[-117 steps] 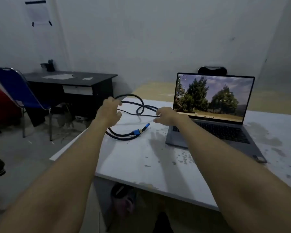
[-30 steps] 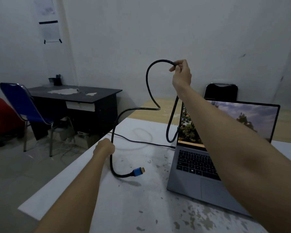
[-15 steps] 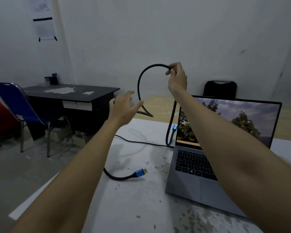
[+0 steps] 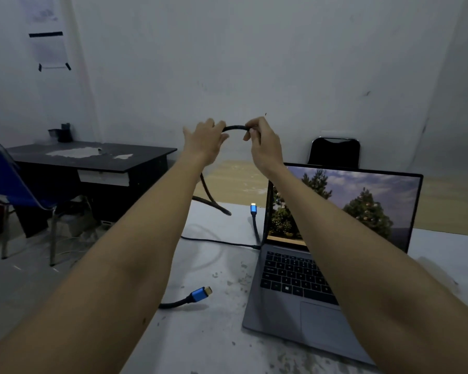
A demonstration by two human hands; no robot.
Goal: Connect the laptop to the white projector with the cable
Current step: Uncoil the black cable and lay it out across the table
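A black cable (image 4: 235, 128) arches in the air between my two hands, above the white table (image 4: 214, 333). My right hand (image 4: 262, 143) pinches it on the right. My left hand (image 4: 206, 141) closes around it on the left, fingers partly spread. One blue-and-gold plug (image 4: 200, 293) lies on the table left of the laptop. The other blue plug (image 4: 253, 209) hangs upright beside the laptop's screen edge. The grey laptop (image 4: 316, 290) stands open at the right, its screen showing trees. No white projector is in view.
A thin black cord (image 4: 216, 241) runs across the table into the laptop's left side. A dark desk (image 4: 92, 155) and a blue chair (image 4: 8, 182) stand at the left. A black chair back (image 4: 334, 152) rises behind the laptop.
My left hand rose from the table and has taken hold of the raised cable next to my right hand. The near plug stays lying on the table.
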